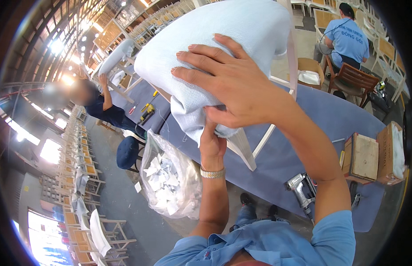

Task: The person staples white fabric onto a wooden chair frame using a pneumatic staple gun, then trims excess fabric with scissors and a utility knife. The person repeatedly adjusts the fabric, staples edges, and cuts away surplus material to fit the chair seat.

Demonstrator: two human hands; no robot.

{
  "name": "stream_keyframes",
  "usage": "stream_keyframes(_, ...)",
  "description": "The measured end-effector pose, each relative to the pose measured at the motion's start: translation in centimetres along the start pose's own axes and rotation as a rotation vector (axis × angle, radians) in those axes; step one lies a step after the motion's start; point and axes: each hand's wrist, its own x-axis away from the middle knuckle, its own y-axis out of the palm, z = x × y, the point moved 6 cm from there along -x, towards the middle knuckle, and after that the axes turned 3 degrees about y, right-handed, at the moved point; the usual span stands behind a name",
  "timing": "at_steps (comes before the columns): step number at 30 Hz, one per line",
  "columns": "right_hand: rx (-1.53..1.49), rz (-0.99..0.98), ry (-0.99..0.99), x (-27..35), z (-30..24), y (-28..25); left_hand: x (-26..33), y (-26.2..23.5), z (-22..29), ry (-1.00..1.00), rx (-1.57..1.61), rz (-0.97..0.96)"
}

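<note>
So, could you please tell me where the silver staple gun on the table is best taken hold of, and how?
Probably by its handle, coming from the table's near side with the right hand: the staple gun lies with its head away and the handle slanting back toward the wearer, beside their right forearm.

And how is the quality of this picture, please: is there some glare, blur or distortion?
Head view: strong glare from the ceiling lamp and the window at left; fisheye curving toward a dark rim; a blurred patch over the head of the co-worker in dark clothing; light-blue fabric under the right hand looks sharp.
</note>
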Motion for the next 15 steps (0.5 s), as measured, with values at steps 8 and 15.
stream_keyframes(8,-0.034,0.144,0.116,2.2,-0.8,-0.3,-0.5,0.1,-0.5,-0.076,0.009,-0.012)
stream_keyframes(15,-0.259,0.077,0.915,29.8,-3.8,-0.1,-0.4,0.1,0.2,-0.019,-0.069,0.028)
